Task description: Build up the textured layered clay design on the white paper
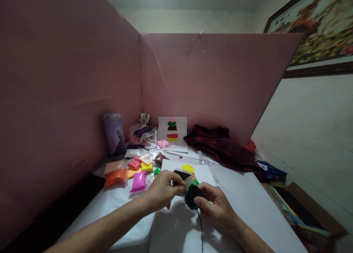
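My right hand (213, 201) is closed round a dark black lump (193, 197), thumb on its near side; a greenish patch shows on top. My left hand (169, 187) pinches the edge of a black piece (182, 173) with clear film near it, just left of the lump. Whether the two black parts are one thing I cannot tell. Both hands are over a white sheet (171, 165) bearing yellow, brown and green clay-like shapes (188, 168). Below the lump a thin black cord (201, 229) runs toward me.
Bagged clay packets lie to the left, among them an orange one (116, 177) and a magenta one (138, 181). A purple bottle (114, 135) stands behind them. A card with coloured bands (179, 132) leans at the back. Dark red plaid cloth (220, 146) lies right.
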Demonstrator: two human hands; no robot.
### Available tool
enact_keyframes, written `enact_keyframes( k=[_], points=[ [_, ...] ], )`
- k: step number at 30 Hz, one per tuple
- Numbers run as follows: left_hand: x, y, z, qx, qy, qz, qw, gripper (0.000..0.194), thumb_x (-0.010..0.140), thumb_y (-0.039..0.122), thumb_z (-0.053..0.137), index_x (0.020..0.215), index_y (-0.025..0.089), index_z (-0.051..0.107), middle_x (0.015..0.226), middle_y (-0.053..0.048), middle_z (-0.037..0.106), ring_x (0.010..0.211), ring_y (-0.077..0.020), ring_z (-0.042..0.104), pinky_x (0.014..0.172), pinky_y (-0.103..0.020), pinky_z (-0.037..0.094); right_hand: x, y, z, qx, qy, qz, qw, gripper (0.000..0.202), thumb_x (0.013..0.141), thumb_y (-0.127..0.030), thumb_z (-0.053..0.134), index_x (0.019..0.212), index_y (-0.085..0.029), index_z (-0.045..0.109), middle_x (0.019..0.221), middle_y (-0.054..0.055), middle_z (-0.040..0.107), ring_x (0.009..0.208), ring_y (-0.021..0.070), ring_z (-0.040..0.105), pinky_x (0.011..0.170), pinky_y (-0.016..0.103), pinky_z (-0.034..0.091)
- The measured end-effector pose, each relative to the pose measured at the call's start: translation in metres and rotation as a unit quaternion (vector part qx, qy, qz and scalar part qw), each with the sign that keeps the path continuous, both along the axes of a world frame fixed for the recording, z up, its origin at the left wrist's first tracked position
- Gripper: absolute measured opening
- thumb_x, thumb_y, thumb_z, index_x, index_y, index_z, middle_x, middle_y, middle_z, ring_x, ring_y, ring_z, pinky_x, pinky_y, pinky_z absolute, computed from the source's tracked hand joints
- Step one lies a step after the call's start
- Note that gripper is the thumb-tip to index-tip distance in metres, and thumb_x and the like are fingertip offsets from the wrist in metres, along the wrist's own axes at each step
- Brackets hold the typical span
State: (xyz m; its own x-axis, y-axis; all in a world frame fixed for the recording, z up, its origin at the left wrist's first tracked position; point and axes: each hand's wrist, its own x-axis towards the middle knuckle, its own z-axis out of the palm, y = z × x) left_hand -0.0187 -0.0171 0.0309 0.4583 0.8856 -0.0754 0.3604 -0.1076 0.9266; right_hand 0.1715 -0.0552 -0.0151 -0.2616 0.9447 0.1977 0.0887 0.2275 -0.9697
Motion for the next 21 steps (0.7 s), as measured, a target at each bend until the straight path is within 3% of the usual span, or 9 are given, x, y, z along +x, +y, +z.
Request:
enact_keyframes(
  k=[2, 4, 5, 7, 8, 10, 13, 17, 21],
  points=[
    [-0.004, 0.008, 0.003, 0.017, 0.012, -0.023, 1.000, 0.025, 0.073, 0.034, 0.057, 0.072, 0.010, 0.067, 0.064, -0.002, 0.061, 0.035, -0.0078, 0.049, 0.031, -0.018, 0.036, -0.003, -0.001, 0.002, 0.007, -0.026, -0.008, 1.000, 0.031, 0.076, -0.044, 0.064, 0.073, -0.014, 0.061, 0.060, 0.001, 0.059, 0.046, 0.0085, 0.047, 0.043, 0.020, 0.038],
    [-0.015, 0.024, 0.011, 0.122, 0.072, 0.021, 0.990, 0.026, 0.079, 0.031, 0.052, 0.083, 0.012, 0.070, 0.071, -0.004, 0.066, 0.042, -0.0096, 0.054, 0.037, -0.020, 0.040, -0.006, -0.002, 0.003, 0.004, 0.003, -0.020, 1.000, 0.028, 0.078, -0.041, 0.062, 0.072, -0.014, 0.059, 0.061, 0.002, 0.060, 0.047, 0.0093, 0.049, 0.043, 0.020, 0.039],
    [-0.023, 0.036, 0.015, 0.224, 0.119, 0.074, 0.964, 0.025, 0.082, 0.026, 0.049, 0.090, 0.014, 0.070, 0.077, -0.005, 0.068, 0.051, -0.0108, 0.058, 0.044, -0.020, 0.043, -0.006, -0.002, 0.004, -0.003, 0.030, -0.028, 0.999, 0.028, 0.078, -0.041, 0.063, 0.072, -0.015, 0.058, 0.061, 0.002, 0.061, 0.048, 0.0098, 0.051, 0.043, 0.020, 0.041],
    [-0.042, 0.061, 0.023, 0.404, 0.296, 0.163, 0.850, 0.032, 0.087, 0.017, 0.040, 0.102, 0.021, 0.068, 0.098, -0.006, 0.067, 0.075, -0.0153, 0.063, 0.058, -0.022, 0.046, -0.006, -0.001, 0.003, -0.019, 0.082, -0.042, 0.996, 0.028, 0.077, -0.041, 0.064, 0.071, -0.015, 0.055, 0.057, 0.001, 0.059, 0.046, 0.0104, 0.052, 0.045, 0.022, 0.045],
    [-0.052, 0.073, 0.025, 0.417, 0.328, 0.184, 0.827, 0.037, 0.087, 0.013, 0.037, 0.112, 0.023, 0.064, 0.110, -0.009, 0.063, 0.085, -0.0196, 0.062, 0.063, -0.026, 0.045, -0.006, 0.000, 0.002, -0.029, 0.100, -0.047, 0.993, 0.028, 0.076, -0.041, 0.066, 0.071, -0.016, 0.054, 0.055, -0.001, 0.057, 0.044, 0.0102, 0.051, 0.045, 0.023, 0.047],
    [-0.070, 0.094, 0.024, 0.414, 0.369, 0.178, 0.813, 0.045, 0.083, 0.009, 0.042, 0.121, 0.026, 0.058, 0.118, -0.011, 0.058, 0.081, -0.0217, 0.062, 0.061, -0.029, 0.043, -0.005, 0.002, 0.000, -0.050, 0.126, -0.041, 0.990, 0.029, 0.075, -0.041, 0.067, 0.072, -0.016, 0.054, 0.056, 0.000, 0.057, 0.046, 0.0114, 0.054, 0.048, 0.027, 0.051],
    [-0.088, 0.112, 0.015, 0.392, 0.422, 0.135, 0.806, 0.042, 0.072, 0.014, 0.060, 0.112, 0.025, 0.064, 0.111, -0.011, 0.061, 0.072, -0.0223, 0.062, 0.059, -0.029, 0.041, -0.002, 0.007, -0.004, -0.042, 0.118, -0.060, 0.990, 0.029, 0.076, -0.041, 0.067, 0.074, -0.015, 0.055, 0.063, 0.002, 0.061, 0.050, 0.0122, 0.056, 0.049, 0.027, 0.051],
    [-0.095, 0.112, 0.008, 0.369, 0.447, 0.110, 0.808, 0.025, 0.076, 0.019, 0.055, 0.095, 0.021, 0.071, 0.099, -0.010, 0.065, 0.072, -0.0195, 0.063, 0.061, -0.026, 0.040, 0.003, 0.010, -0.006, 0.010, 0.054, -0.093, 0.994, 0.029, 0.076, -0.040, 0.067, 0.069, -0.014, 0.056, 0.054, -0.002, 0.054, 0.044, 0.0080, 0.050, 0.042, 0.019, 0.045],
    [-0.077, 0.092, 0.013, 0.371, 0.425, 0.110, 0.818, 0.024, 0.082, 0.022, 0.048, 0.088, 0.022, 0.071, 0.099, -0.007, 0.066, 0.076, -0.0184, 0.063, 0.062, -0.025, 0.040, 0.001, 0.008, -0.004, -0.014, 0.084, -0.068, 0.994, 0.030, 0.078, -0.043, 0.064, 0.074, -0.014, 0.057, 0.055, -0.002, 0.055, 0.043, 0.0077, 0.049, 0.043, 0.021, 0.047]
  ],
)
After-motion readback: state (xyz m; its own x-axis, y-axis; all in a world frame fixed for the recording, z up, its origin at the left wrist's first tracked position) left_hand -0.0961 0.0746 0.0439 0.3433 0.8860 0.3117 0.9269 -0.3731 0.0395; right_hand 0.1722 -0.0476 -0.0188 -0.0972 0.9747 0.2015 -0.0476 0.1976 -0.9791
